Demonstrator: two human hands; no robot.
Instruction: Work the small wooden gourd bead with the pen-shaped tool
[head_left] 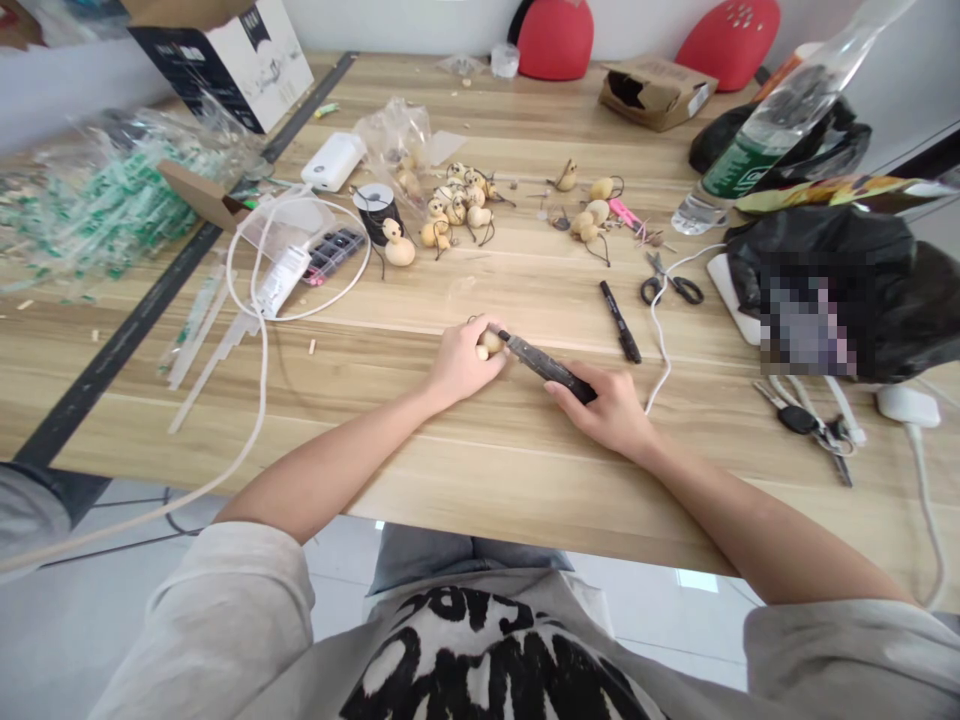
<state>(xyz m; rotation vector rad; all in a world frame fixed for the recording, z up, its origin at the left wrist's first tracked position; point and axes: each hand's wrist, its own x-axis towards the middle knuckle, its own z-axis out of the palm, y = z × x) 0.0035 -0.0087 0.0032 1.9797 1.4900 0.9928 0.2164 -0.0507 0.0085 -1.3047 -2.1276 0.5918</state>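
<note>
Near the middle of the wooden table, my left hand point(463, 362) is closed round a small tan gourd point(491, 342), part of which shows between the fingers. My right hand point(609, 405) grips a dark, slim handheld tool point(544, 366) by its rear end. The tool's tip points left and meets or nearly meets the gourd; exact contact is too small to tell. Beyond my hands lies a cluster of small gourds point(456, 205) with black cords, some with drawn dots. A lone gourd point(400, 248) stands beside a black thread spool point(377, 212).
A black marker point(619, 322) and scissors point(671, 284) lie right of my hands, near a white cable point(660, 330). Keys point(814, 425), a black bag point(885, 280) and a water bottle point(750, 150) are farther right. Left are a compartment box point(334, 255) and many wrapped green-white items point(112, 195).
</note>
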